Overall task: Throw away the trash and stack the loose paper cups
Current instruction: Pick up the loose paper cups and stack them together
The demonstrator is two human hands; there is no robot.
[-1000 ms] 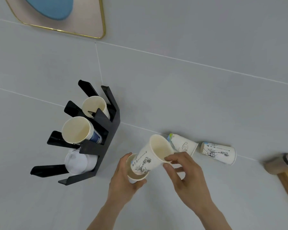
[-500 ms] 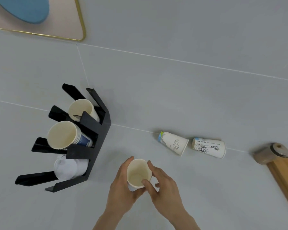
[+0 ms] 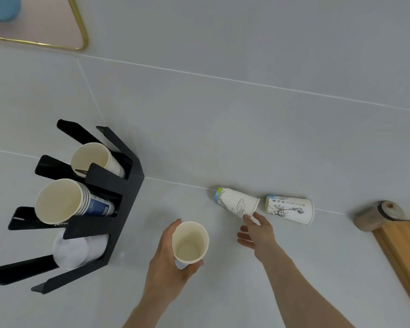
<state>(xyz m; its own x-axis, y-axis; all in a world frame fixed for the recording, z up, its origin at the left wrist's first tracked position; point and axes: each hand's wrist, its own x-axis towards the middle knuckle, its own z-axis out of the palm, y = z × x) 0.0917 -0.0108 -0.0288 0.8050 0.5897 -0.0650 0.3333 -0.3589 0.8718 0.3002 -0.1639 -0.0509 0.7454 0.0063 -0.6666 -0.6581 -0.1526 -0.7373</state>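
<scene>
My left hand (image 3: 166,263) grips a nested stack of white paper cups (image 3: 190,242), held upright with the mouth toward me. My right hand (image 3: 256,230) is stretched out, fingers apart, its fingertips touching the rim of a printed paper cup (image 3: 236,203) that lies on its side on the grey counter. A second printed cup (image 3: 290,209) lies on its side just to the right of that one.
A black cup rack (image 3: 118,197) stands at the left, holding two stacks of paper cups (image 3: 62,201) and white lids (image 3: 69,250). A wooden board (image 3: 405,247) and a brown jar (image 3: 379,216) sit at the right edge. A gold-rimmed tray (image 3: 57,22) is at the top left.
The cup in my right hand was pushed down into the one in my left hand. My right hand then let go and reached right to the lying cup.
</scene>
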